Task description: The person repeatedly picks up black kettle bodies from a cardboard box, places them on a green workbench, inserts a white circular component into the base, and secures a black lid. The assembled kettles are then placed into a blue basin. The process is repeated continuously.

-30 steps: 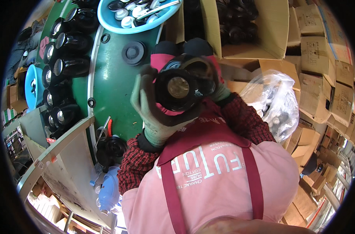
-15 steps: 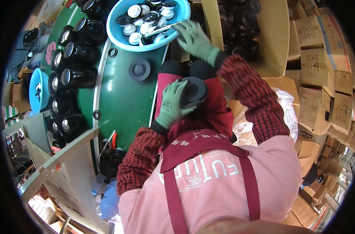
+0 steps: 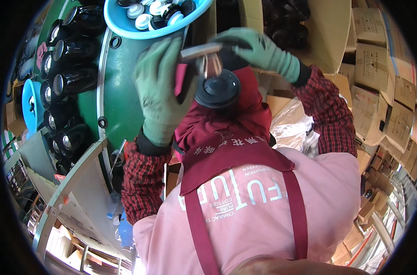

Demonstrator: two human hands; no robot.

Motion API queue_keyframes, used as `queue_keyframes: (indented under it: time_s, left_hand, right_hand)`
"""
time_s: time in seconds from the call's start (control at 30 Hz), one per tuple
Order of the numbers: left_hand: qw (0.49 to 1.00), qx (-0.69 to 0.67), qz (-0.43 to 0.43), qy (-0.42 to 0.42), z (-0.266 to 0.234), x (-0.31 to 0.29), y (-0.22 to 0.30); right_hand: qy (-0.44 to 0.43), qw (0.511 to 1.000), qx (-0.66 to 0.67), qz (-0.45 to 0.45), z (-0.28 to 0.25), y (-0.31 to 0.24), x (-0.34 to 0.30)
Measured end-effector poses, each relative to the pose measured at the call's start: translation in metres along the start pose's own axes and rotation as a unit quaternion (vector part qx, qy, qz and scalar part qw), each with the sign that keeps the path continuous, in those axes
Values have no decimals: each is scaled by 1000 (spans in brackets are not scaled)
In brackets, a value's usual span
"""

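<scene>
My left hand (image 3: 160, 87), in a green glove, is raised over the left of my lap. Its thumb is spread away from the fingers, and the fingertips are close to the end of a flat grey bar-shaped tool (image 3: 201, 52). My right hand (image 3: 261, 51), gloved alike, is closed around the tool's dark end. Under the bar is a blurred coppery, shiny part, too smeared to name. Below the tool, a round black lid (image 3: 217, 89) with a raised centre rests on the red apron over my lap.
A light-blue basin (image 3: 158, 33) of white and black lids stands on the green table (image 3: 126, 87). Several black jugs (image 3: 75, 78) line the table's left. A cardboard box (image 3: 325, 41) of black parts is at the right, with stacked cartons (image 3: 373, 64) beyond.
My right hand has brought the tool from the basin back over my lap. My left hand has left the black lid and moved up and left. The view has shifted slightly.
</scene>
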State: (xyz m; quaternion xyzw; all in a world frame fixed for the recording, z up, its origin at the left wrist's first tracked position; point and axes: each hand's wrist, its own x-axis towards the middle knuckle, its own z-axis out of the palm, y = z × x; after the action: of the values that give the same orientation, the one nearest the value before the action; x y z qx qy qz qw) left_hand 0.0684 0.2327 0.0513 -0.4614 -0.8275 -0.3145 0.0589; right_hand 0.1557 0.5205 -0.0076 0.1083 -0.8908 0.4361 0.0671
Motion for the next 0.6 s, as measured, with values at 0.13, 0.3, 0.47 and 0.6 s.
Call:
queue_keyframes:
  time_s: [0.13,0.3,0.47,0.6]
  left_hand:
    - [938,-46,-48,-341,29,14,22]
    - [950,55,-115,-283,49,-10,44]
    - [968,-75,-63,-229,44,-11,6]
    - [958,-180,28,-220,48,-4,-28]
  right_hand:
    - [-122,982,-127,68,16,-15,-43]
    - [8,985,-167,-36,43,10,-49]
    - [84,976,-198,-19,59,-22,-57]
    - [-9,929,-357,91,62,-86,-68]
